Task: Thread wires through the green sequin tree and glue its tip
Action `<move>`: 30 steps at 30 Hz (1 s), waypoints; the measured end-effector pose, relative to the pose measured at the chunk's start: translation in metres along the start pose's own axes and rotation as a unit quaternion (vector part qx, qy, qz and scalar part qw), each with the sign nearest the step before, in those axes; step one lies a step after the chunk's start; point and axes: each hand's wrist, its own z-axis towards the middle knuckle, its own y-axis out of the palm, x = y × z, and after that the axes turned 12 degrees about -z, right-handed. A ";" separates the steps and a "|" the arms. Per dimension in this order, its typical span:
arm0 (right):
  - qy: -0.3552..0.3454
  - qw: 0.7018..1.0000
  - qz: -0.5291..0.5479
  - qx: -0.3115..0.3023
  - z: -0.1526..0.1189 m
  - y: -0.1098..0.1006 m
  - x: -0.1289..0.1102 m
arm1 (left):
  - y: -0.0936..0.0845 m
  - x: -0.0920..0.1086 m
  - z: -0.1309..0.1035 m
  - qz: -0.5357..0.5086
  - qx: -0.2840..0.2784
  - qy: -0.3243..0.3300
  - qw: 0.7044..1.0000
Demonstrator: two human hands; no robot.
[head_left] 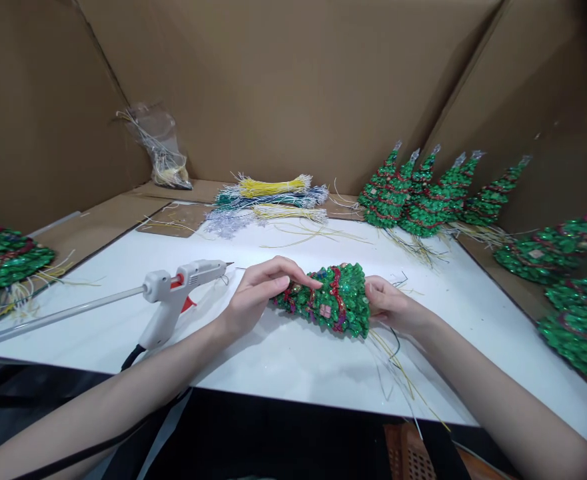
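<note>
A glittery green Christmas tree ornament (pixel 330 300) with red garland and a small pink gift lies sideways between my hands, its wide base to the right. My left hand (pixel 268 287) curves over the narrow end, fingers touching its upper side. At the base, my right hand (pixel 386 300) grips the edge with the fingertips partly hidden behind it. Yellow, white and dark wires (pixel 400 367) trail from the base under my right wrist. A white hot glue gun (pixel 166 300) with a clear glue stick and red trigger rests left of my left hand.
Several finished-looking trees (pixel 423 197) stand at the back right, with more at the right edge. Another tree (pixel 6 260) is far left. Wire bundles (pixel 273 193) and a plastic bag (pixel 160 147) sit along the back by cardboard walls (pixel 283 87).
</note>
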 end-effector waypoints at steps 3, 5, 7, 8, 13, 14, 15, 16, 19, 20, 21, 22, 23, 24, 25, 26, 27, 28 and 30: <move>0.004 1.000 0.003 0.002 -0.001 -0.001 0.001 | 0.000 -0.001 -0.001 0.006 0.000 -0.007 1.000; 0.005 1.000 0.004 0.001 -0.001 -0.001 0.000 | -0.001 -0.002 -0.002 0.019 -0.007 -0.012 1.000; 0.003 1.000 0.002 -0.003 -0.001 0.000 -0.001 | -0.002 -0.003 -0.004 0.036 -0.015 -0.012 0.999; 0.000 1.000 0.000 -0.004 -0.001 0.001 -0.002 | -0.002 -0.003 -0.004 0.045 -0.019 -0.011 0.999; -0.007 1.000 -0.014 -0.001 0.000 0.002 -0.001 | -0.002 -0.003 -0.004 0.086 -0.034 -0.005 0.996; -0.006 1.000 -0.015 -0.002 0.000 0.001 -0.001 | -0.002 -0.003 -0.004 0.091 -0.035 -0.003 0.995; -0.005 1.000 -0.017 -0.001 0.000 0.001 -0.001 | -0.002 -0.002 -0.004 0.094 -0.036 -0.002 0.995; -0.005 1.000 -0.018 0.001 0.000 0.001 0.000 | -0.001 -0.002 -0.004 0.096 -0.037 -0.001 0.995; -0.007 1.000 -0.026 0.006 0.000 0.000 0.001 | -0.001 -0.002 -0.005 0.108 -0.042 0.006 0.993; -0.009 1.000 -0.028 0.008 0.000 0.000 0.002 | 0.000 -0.001 -0.005 0.114 -0.044 0.010 0.992; -0.012 0.999 -0.030 0.008 0.000 0.000 0.002 | 0.000 -0.002 -0.005 0.120 -0.045 0.014 0.992; -0.017 0.999 -0.032 0.006 0.000 0.000 0.003 | 0.000 -0.002 -0.006 0.127 -0.046 0.017 0.991; -0.021 0.999 -0.035 0.006 0.000 0.000 0.003 | 0.000 -0.002 -0.006 0.132 -0.048 0.018 0.990; -0.026 0.999 -0.037 0.003 0.000 0.000 0.003 | 0.000 -0.002 -0.006 0.137 -0.051 0.019 0.989; -0.029 0.999 -0.039 0.000 0.000 0.000 0.004 | 0.000 -0.002 -0.006 0.142 -0.053 0.020 0.988; -0.031 0.999 -0.041 -0.003 0.000 0.001 0.004 | 0.001 -0.002 -0.006 0.148 -0.056 0.022 0.987; -0.032 0.999 -0.042 -0.004 0.000 0.001 0.004 | 0.001 -0.001 -0.006 0.154 -0.057 0.024 0.986; -0.031 0.999 -0.044 -0.002 0.000 0.001 0.004 | 0.002 -0.001 -0.006 0.159 -0.057 0.025 0.985; -0.030 0.999 -0.043 0.010 0.001 0.002 0.003 | 0.002 -0.001 -0.006 0.166 -0.055 0.024 0.984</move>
